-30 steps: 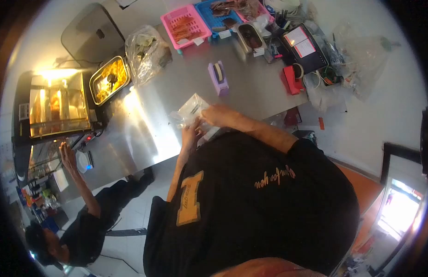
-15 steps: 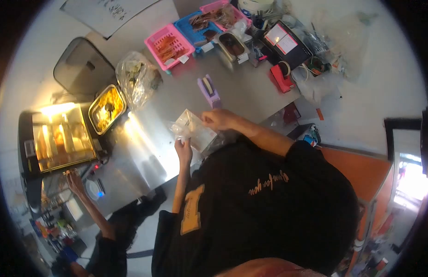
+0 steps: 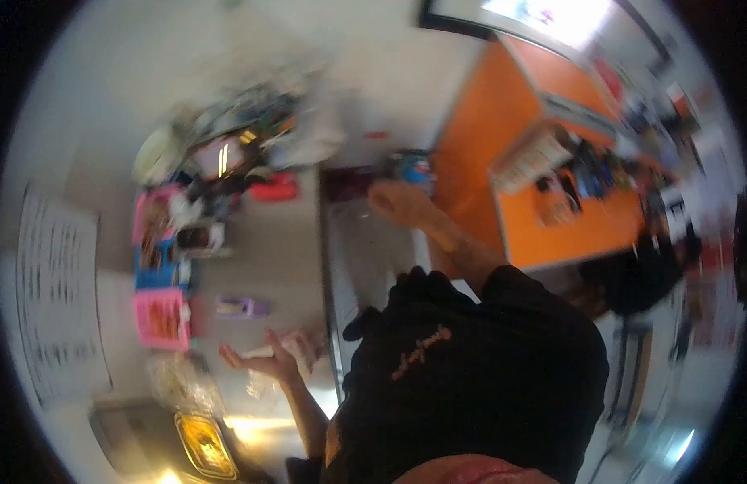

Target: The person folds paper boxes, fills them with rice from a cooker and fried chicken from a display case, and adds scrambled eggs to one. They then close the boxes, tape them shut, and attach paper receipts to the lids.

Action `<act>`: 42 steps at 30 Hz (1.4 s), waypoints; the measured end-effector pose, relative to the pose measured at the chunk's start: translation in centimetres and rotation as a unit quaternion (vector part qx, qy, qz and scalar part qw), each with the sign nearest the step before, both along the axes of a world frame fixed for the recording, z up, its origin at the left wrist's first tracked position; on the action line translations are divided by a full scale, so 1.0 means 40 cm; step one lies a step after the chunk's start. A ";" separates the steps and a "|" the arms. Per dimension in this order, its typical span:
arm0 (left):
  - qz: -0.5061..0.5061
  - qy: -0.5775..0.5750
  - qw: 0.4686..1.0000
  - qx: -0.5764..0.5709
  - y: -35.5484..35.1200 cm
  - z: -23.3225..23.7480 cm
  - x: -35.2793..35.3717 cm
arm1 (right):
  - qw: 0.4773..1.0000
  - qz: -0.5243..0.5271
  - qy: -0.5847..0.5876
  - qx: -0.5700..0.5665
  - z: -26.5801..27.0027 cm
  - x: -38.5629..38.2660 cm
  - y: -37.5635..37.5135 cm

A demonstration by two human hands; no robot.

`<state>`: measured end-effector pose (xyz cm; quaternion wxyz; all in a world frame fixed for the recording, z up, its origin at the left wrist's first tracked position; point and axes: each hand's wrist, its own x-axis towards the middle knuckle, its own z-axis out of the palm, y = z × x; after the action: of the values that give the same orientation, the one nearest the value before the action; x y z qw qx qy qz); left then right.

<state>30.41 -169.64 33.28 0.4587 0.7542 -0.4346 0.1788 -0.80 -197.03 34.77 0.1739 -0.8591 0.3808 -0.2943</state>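
Observation:
My left hand (image 3: 264,360) is over the steel counter, palm up with its fingers spread, and grips nothing visible. Beside it, a pale packet (image 3: 307,348) lies near the counter edge, blurred. A clear plastic piece (image 3: 262,385) shows just below the hand. The purple tape dispenser (image 3: 243,307) sits a little above my fingers. My right hand (image 3: 396,202) is off the counter, out past its edge and left of the orange table. It looks rounded, but motion blur hides its fingers.
The steel counter (image 3: 269,234) holds pink baskets (image 3: 161,319), a blue basket (image 3: 152,273), a red tape dispenser (image 3: 274,187) and a lit food tray (image 3: 204,446). The orange table (image 3: 543,238) bears a carton (image 3: 535,157) and several items. Another person in black (image 3: 644,274) stands beyond it.
The view has swung to the right, bringing the orange table in. Both hands have left the clear bag and card they held. My right hand has moved off the counter; my left has opened.

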 end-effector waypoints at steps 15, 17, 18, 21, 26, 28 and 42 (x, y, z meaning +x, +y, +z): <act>-0.232 0.248 0.937 0.077 -0.183 -0.041 -0.652 | 0.617 -0.519 -0.565 -0.176 0.179 -1.750 -0.099; -0.250 0.249 0.932 0.077 -0.201 -0.026 -0.698 | 0.635 -0.529 -0.558 -0.078 0.153 -1.830 -0.071; -0.256 0.247 0.931 0.083 -0.209 -0.015 -0.718 | 0.643 -0.529 -0.554 -0.029 0.145 -1.863 -0.070; -0.272 0.225 0.930 0.098 -0.234 0.030 -0.765 | 0.654 -0.500 -0.567 -0.040 0.118 -1.925 -0.091; -0.273 0.171 0.935 0.149 -0.254 0.106 -0.807 | 0.636 -0.492 -0.588 -0.092 0.126 -1.957 -0.141; -0.282 0.170 0.932 0.155 -0.255 0.115 -0.811 | 0.661 -0.521 -0.538 -0.043 0.148 -1.937 -0.150; -0.472 0.453 0.753 0.068 -0.181 0.204 -0.954 | 0.872 0.079 -0.436 0.208 0.110 -0.727 0.060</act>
<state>-7.74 -176.90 41.45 0.5752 0.4752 -0.4878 -0.4532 -29.89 -194.64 39.17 0.5197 -0.6150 0.2497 -0.5380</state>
